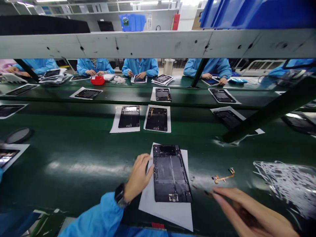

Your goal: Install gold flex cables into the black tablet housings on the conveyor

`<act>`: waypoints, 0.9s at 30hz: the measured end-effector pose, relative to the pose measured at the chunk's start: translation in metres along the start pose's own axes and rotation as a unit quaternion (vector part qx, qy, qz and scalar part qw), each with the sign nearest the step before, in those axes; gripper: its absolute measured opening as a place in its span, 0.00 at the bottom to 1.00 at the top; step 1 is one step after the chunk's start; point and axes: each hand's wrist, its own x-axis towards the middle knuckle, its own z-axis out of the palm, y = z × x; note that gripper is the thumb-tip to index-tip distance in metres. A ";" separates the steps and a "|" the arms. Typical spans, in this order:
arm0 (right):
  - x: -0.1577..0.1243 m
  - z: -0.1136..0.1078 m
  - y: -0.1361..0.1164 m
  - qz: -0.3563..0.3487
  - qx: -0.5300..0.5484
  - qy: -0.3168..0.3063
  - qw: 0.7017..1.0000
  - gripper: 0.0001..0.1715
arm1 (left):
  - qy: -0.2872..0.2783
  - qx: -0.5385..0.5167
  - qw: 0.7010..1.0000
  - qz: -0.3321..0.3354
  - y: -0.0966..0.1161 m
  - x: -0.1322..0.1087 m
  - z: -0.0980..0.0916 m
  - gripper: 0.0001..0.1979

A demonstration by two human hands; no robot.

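An open black tablet back frame (171, 174) lies on a white sheet (170, 210) on the green belt in front of me. My left hand (139, 177), in a blue sleeve with a dark watch, is closed on the frame's left edge, thumb against it. My right hand (247, 210) comes in low from the right, fingers pressed together on a thin dark tool (201, 191) whose tip points at the frame's lower right corner. A small gold flex cable (223, 177) lies on the belt just above that hand.
Two more tablet frames on white sheets (142, 119) lie further up the belt, with others across it. A pile of white strips (286, 181) sits at right. A dark slanted strut (266, 112) crosses at right. Across the line sit people in blue coats (140, 66).
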 end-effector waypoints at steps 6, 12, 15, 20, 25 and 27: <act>0.032 0.024 -0.046 -0.102 0.052 -0.147 0.982 0.08 | -0.053 0.079 0.993 0.071 -0.033 0.098 0.031 0.10; 0.034 0.027 -0.040 -0.031 0.052 -0.151 0.987 0.10 | -0.108 0.046 0.984 0.136 -0.048 0.123 0.042 0.09; 0.034 0.030 -0.035 0.016 0.042 -0.162 0.986 0.11 | -0.127 0.025 0.980 0.154 -0.049 0.122 0.043 0.09; 0.040 0.035 -0.033 0.031 0.048 -0.213 0.975 0.12 | -0.153 0.003 0.973 0.174 -0.048 0.114 0.037 0.10; 0.065 0.049 -0.036 0.051 0.056 -0.288 0.955 0.13 | -0.164 -0.240 0.955 0.065 -0.013 0.080 -0.003 0.15; 0.082 0.062 -0.034 0.056 0.075 -0.311 0.946 0.11 | -0.236 -0.370 0.899 -0.001 0.007 0.055 -0.016 0.20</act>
